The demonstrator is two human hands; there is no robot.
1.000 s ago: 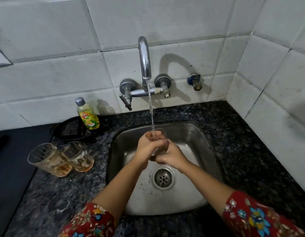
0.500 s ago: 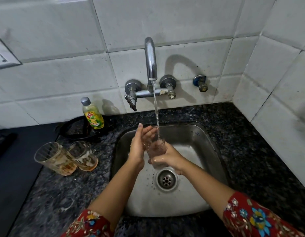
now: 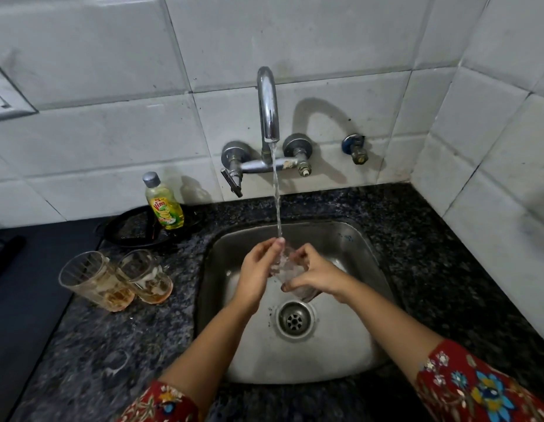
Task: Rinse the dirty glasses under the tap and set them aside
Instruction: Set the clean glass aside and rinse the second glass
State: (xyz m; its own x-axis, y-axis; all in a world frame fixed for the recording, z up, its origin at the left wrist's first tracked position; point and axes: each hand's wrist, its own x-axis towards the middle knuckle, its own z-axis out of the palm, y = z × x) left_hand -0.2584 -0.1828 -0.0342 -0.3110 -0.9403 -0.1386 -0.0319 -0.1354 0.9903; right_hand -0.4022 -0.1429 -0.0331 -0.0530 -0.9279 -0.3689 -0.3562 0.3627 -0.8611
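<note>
a: any writing you can read?
b: only on the soap bottle [image 3: 164, 205], a yellow label that says "vim". it stands against the wall tiles, left of the tap [image 3: 268, 108], beside a black ring-shaped thing [image 3: 133, 228] on the dark stone surface [image 3: 441, 269].
a: and the glass being rinsed?
b: the clear glass [image 3: 287, 274] is over the sink [image 3: 353, 239], under the water stream [image 3: 276, 196], above the drain [image 3: 295, 319]. it is tilted, mouth up and to the left toward the stream, base down and to the right.
a: how do the hands sit on it?
b: the right hand [image 3: 314, 274] is wrapped around the glass from the right, fingers curled on its side. the left hand [image 3: 255, 272] is at the mouth from the left, fingertips bent onto the rim where the water lands; whether it grips or only rubs, i cannot tell.
a: the other glasses?
b: two dirty glasses [image 3: 115, 280] stand touching each other on the surface left of the sink, brownish dregs at the bottom, well apart from both hands.
</note>
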